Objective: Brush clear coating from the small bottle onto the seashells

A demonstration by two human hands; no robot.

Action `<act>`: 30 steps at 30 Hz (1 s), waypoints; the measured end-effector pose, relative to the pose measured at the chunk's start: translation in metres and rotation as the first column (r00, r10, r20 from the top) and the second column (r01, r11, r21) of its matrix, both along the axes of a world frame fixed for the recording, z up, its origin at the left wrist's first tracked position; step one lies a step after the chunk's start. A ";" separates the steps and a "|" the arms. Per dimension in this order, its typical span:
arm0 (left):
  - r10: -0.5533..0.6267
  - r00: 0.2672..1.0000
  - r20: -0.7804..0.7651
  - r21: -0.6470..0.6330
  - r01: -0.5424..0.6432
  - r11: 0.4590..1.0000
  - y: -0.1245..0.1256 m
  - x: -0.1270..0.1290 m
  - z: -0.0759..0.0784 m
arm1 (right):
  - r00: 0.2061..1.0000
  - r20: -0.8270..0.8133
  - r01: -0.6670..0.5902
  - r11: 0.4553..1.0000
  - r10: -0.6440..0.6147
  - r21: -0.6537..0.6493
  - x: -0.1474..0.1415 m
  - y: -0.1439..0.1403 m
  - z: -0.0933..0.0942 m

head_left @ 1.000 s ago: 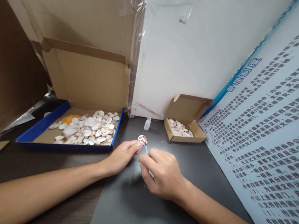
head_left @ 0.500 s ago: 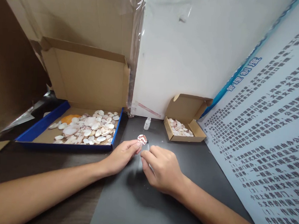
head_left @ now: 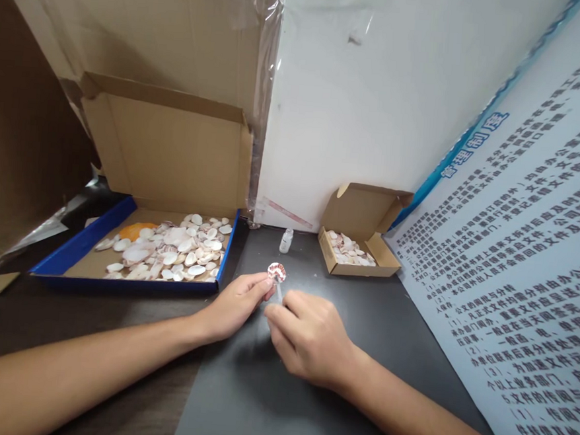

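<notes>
Head view: left fingers [head_left: 260,284] pinch a ribbed, fan-shaped shell [head_left: 276,271].

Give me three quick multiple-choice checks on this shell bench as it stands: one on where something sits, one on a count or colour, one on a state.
1. Where does the small clear bottle stand?
A. inside the blue-edged tray
B. on the dark mat, between the tray and the small carton
C. in the small carton

2. What colour is the rim of the large tray of shells?
A. blue
B. red
C. green

3. What is the left hand doing?
A. lying flat and empty
B. gripping the bottle
C. pinching a patterned shell at its fingertips

Answers:
1 B, the bottle stands on the mat, left of the small carton.
2 A, the tray's edges are blue.
3 C, the shell is raised in the fingertips while the right hand brings a thin tool to it.
</notes>
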State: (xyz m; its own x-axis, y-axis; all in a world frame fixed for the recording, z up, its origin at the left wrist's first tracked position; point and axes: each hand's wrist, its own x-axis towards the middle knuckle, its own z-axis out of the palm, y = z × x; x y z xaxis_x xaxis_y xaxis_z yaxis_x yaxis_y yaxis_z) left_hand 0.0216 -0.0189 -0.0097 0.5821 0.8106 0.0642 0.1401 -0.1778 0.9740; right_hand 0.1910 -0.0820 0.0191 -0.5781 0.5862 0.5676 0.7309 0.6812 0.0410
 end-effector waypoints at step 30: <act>0.002 1.000 -0.009 0.017 -0.002 1.000 0.000 -0.001 -0.001 | 0.995 -0.095 -0.009 0.999 0.006 -0.034 -0.001 0.001 -0.006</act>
State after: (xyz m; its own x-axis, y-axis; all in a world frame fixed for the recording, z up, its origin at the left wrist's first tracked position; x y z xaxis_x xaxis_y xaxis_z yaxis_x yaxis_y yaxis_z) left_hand 0.0206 -0.0186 -0.0110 0.5810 0.8106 0.0727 0.1492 -0.1939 0.9696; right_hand 0.1901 -0.0813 0.0128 -0.5267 0.6021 0.6000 0.7255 0.6863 -0.0518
